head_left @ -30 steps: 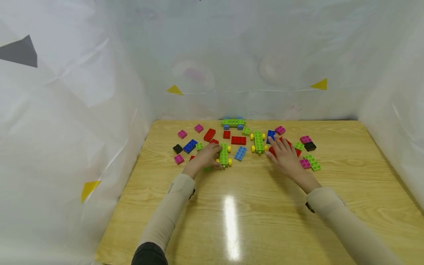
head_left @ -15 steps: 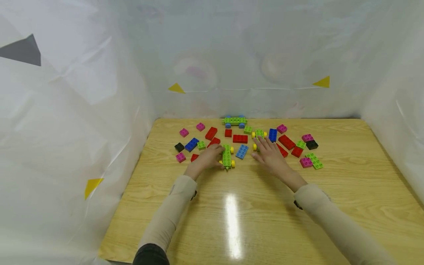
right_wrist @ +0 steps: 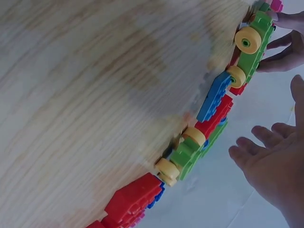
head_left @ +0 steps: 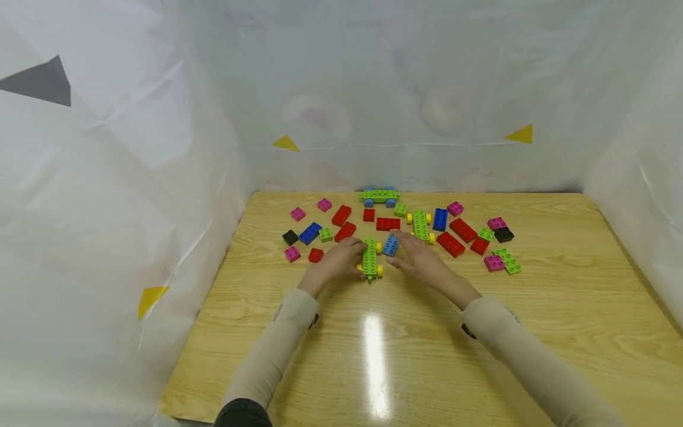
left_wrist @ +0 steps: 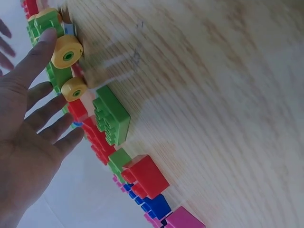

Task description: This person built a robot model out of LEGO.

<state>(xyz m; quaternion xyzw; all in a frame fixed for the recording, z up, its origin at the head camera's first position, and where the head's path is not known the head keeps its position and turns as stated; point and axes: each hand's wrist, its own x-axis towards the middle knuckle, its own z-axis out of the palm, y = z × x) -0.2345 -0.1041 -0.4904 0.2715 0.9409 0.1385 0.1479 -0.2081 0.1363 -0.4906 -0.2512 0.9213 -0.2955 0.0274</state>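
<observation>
My left hand point(head_left: 336, 261) holds a green toy car base point(head_left: 370, 261) with yellow wheels by its left side, thumb near the front end and fingers toward the back. Studs show along its top. Beside it on the right lies a light blue building brick point(head_left: 391, 245). My right hand point(head_left: 424, 259) hovers over that brick's right side, with the fingertips at its back corner and the thumb by its front. In the right wrist view those fingers are spread and apart from the blue brick point(right_wrist: 213, 95). A green brick point(left_wrist: 114, 116) lies under my left hand.
Another green base point(head_left: 420, 224) with yellow wheels stands behind my right hand. A green base point(head_left: 379, 196) with blue wheels is at the back edge. Red, blue, pink, black and green bricks lie on both sides, including a red brick point(head_left: 450, 244). White sheeting point(head_left: 373, 107) encloses the table.
My right hand has moved left from the red bricks, across the second green base, to the light blue brick. My left hand and its car base have shifted slightly right and nearer.
</observation>
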